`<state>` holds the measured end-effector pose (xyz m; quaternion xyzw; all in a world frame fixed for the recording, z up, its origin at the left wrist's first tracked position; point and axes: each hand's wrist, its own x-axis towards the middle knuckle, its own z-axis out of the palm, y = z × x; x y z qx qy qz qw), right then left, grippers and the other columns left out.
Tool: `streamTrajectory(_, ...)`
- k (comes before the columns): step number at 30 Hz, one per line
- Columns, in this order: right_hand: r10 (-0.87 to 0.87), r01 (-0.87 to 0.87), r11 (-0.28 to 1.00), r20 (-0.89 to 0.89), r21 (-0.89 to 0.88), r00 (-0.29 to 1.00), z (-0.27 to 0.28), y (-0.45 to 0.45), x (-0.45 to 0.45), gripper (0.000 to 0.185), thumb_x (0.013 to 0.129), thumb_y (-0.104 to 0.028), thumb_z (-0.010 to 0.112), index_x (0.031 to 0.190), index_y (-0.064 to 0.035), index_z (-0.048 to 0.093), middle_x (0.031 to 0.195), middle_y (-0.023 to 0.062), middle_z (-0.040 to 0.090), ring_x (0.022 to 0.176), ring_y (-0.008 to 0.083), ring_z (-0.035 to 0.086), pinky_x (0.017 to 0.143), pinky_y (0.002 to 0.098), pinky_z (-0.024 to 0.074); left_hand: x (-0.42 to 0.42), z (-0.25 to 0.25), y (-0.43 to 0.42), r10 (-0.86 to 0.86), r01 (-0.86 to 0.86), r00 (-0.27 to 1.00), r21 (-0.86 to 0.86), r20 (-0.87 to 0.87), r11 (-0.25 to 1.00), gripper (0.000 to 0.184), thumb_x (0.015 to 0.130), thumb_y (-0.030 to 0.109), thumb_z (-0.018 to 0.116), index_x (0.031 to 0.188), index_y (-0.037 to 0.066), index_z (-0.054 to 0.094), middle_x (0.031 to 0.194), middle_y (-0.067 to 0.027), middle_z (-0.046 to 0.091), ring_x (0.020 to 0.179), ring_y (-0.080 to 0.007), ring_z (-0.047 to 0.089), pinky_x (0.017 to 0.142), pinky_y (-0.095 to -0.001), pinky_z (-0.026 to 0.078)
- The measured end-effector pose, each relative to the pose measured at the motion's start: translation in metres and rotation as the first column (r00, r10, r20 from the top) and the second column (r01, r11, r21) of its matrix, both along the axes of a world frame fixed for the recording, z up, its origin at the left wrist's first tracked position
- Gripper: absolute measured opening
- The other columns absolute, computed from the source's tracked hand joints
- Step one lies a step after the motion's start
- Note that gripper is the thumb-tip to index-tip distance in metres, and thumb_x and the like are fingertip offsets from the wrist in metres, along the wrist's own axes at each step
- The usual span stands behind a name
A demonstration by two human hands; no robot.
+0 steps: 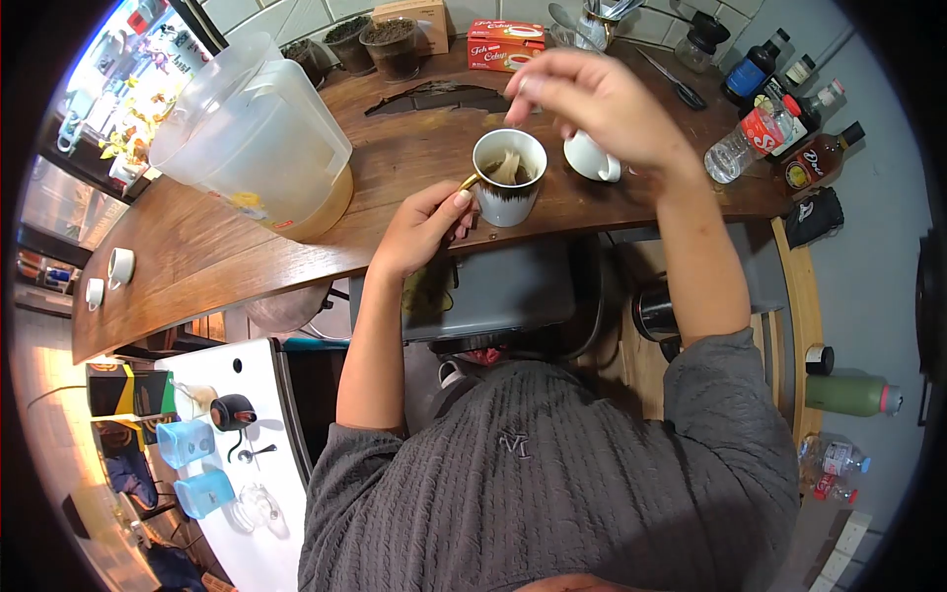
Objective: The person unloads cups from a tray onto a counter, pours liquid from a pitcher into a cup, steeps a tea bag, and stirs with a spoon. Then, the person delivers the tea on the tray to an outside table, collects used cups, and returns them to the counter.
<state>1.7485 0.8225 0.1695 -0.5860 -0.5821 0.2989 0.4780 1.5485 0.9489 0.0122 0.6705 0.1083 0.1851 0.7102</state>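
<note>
A white mug [508,212] with a dark feathered band and a gold handle stands upright near the counter's front edge. My left hand [431,225] is closed round its handle. Inside the mug a pale tea bag [510,168] rests in dark liquid. Above and to the right of the rim hangs my right hand [597,99], its fingers bent and drawn together. I cannot make out whether a string or anything else is between them. Under that hand a second white cup [589,161] is partly covered by the wrist.
On the left stands a large translucent pitcher [252,148]. A red tea box [503,49] and pots of soil [392,54] line the back. Several bottles, including a clear one with a red label [755,138], stand at right. Two small cups [120,266] sit far left.
</note>
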Motion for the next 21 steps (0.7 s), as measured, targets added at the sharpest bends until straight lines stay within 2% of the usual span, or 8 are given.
streamTrajectory(3,0.114,-0.115,0.991,-0.016,-0.066,0.993,-0.04,0.011,-0.002,0.021,0.097,-0.022,0.054,0.102,-0.005,0.065,0.087,0.0001,0.069,0.074,0.0018,0.056,0.06,0.0175,0.0399,0.0,0.001,-0.002,-0.004,0.004,1.0,0.005,0.003,1.0,0.026,0.101,0.026,0.049,0.093,0.003,0.058,0.078,0.0023,0.053,0.068,-0.0055,0.047,0.062,-0.0204,0.041)
streamTrajectory(6,0.071,-0.075,0.997,-0.114,-0.034,0.991,-0.019,0.008,-0.006,0.022,0.097,-0.022,0.053,0.103,-0.0047,0.065,0.087,0.0011,0.07,0.072,0.0008,0.055,0.058,0.0174,0.039,0.0,0.002,-0.001,0.003,-0.003,1.0,0.013,-0.002,1.0,0.026,0.101,0.027,0.049,0.092,0.003,0.058,0.077,0.0024,0.053,0.068,-0.0055,0.047,0.062,-0.0204,0.041)
streamTrajectory(11,0.047,-0.037,0.987,-0.063,0.158,0.997,0.025,-0.001,-0.008,0.023,0.098,-0.021,0.052,0.105,-0.0043,0.065,0.091,0.0036,0.07,0.061,-0.0002,0.046,0.056,0.0149,0.0362,0.0,0.002,-0.001,-0.006,0.006,1.0,0.006,-0.008,1.0,0.026,0.101,0.026,0.049,0.094,0.003,0.059,0.078,0.0023,0.054,0.068,-0.0056,0.048,0.062,-0.0204,0.041)
streamTrajectory(14,0.059,-0.036,0.989,-0.16,0.142,0.985,0.035,-0.001,-0.007,0.021,0.099,-0.016,0.05,0.101,0.0015,0.062,0.091,0.0085,0.067,0.064,0.0058,0.056,0.056,0.0188,0.0442,0.0,0.001,-0.001,-0.007,0.008,1.0,-0.015,0.013,1.0,0.026,0.101,0.026,0.05,0.095,0.003,0.06,0.078,0.002,0.054,0.069,-0.0058,0.048,0.063,-0.0206,0.041)
streamTrajectory(17,0.049,-0.046,0.989,-0.022,0.143,0.999,0.024,-0.003,-0.001,0.022,0.098,-0.021,0.051,0.105,-0.0047,0.065,0.091,0.0039,0.07,0.063,0.0001,0.048,0.056,0.016,0.0371,0.0,0.002,-0.001,-0.001,0.001,1.0,-0.015,0.014,1.0,0.026,0.101,0.026,0.05,0.096,0.002,0.06,0.078,0.0017,0.055,0.069,-0.0059,0.048,0.063,-0.0207,0.041)
streamTrajectory(19,-0.02,0.014,0.996,0.059,0.087,0.998,0.006,-0.001,-0.004,0.023,0.098,-0.022,0.051,0.106,-0.005,0.065,0.089,0.002,0.07,0.065,0.0006,0.051,0.056,0.0172,0.038,-0.001,0.003,-0.002,-0.003,0.003,1.0,-0.026,0.004,1.0,0.026,0.1,0.026,0.051,0.096,0.002,0.06,0.078,0.0018,0.055,0.069,-0.0058,0.048,0.063,-0.0206,0.041)
streamTrajectory(20,0.009,-0.008,0.999,0.024,-0.053,1.0,0.002,-0.005,-0.009,0.024,0.097,-0.021,0.053,0.103,-0.0017,0.065,0.09,0.0048,0.072,0.079,0.0043,0.06,0.064,0.0221,0.0447,-0.001,0.003,-0.002,0.001,-0.001,1.0,-0.026,0.004,1.0,0.026,0.1,0.026,0.051,0.096,0.002,0.06,0.078,0.0018,0.055,0.069,-0.0058,0.048,0.063,-0.0206,0.041)
streamTrajectory(21,0.049,-0.047,0.995,0.027,-0.087,0.998,-0.01,-0.004,-0.008,0.024,0.097,-0.021,0.053,0.103,-0.0006,0.065,0.09,0.0058,0.072,0.083,0.0061,0.061,0.069,0.0235,0.0466,0.0,0.004,-0.003,0.002,-0.002,1.0,-0.027,0.01,1.0,0.026,0.1,0.026,0.051,0.096,0.002,0.061,0.078,0.002,0.054,0.069,-0.0057,0.048,0.063,-0.0204,0.041)
